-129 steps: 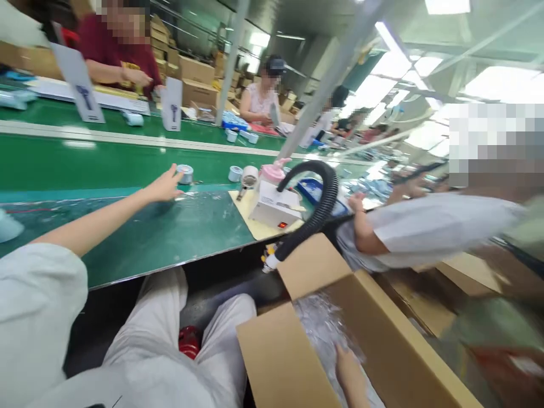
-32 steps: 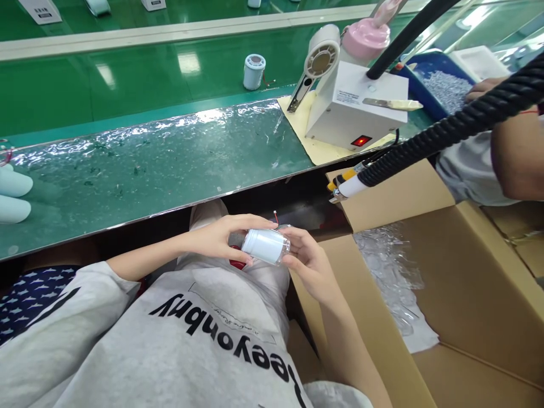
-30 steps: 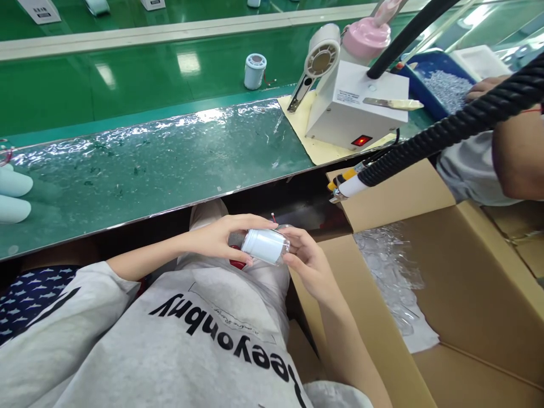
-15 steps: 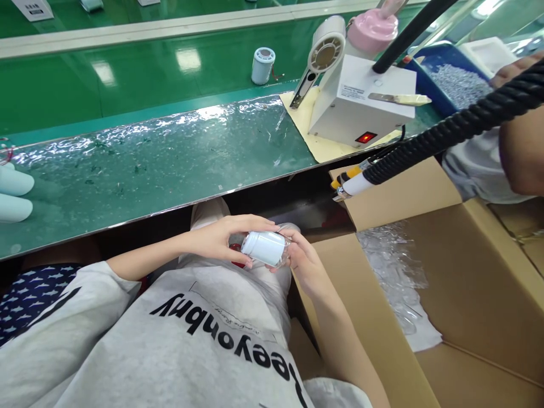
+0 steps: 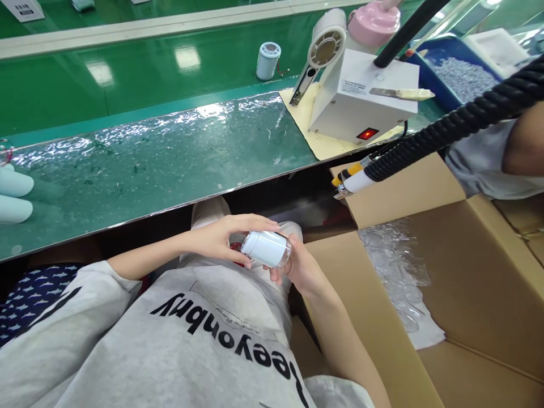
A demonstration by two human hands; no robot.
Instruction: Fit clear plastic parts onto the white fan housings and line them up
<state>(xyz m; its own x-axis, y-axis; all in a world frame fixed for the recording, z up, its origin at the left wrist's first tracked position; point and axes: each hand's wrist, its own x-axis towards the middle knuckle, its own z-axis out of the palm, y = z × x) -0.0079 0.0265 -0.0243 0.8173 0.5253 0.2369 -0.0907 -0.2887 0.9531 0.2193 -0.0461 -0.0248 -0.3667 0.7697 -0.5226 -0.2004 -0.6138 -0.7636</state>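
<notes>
Over my lap, my left hand (image 5: pixel 229 237) curves round a light blue cylinder (image 5: pixel 266 248), thumb below and fingers along its far side. The cylinder lies tilted on its side, and a clear plastic cover (image 5: pixel 285 253) encloses its right end. My right hand (image 5: pixel 300 266) grips that clear end, its fingertips showing beneath. Part of something red (image 5: pixel 236 247) shows behind the cylinder by my left hand. A similar light blue cylinder (image 5: pixel 268 62) with thin wires stands upright on the green surface beyond the bench.
An open cardboard box (image 5: pixel 480 272) with clear plastic pieces (image 5: pixel 399 272) stands at my right. A white device (image 5: pixel 365 96) with a lit red switch, a handheld fan (image 5: pixel 327 48) and a black corrugated hose (image 5: pixel 459 122) are above it. A person's arm (image 5: pixel 525 141) is far right.
My right hand has shifted its grip: its fingers have moved off the upper side of the clear end to lower down. My left hand keeps its hold. The view has shifted slightly.
</notes>
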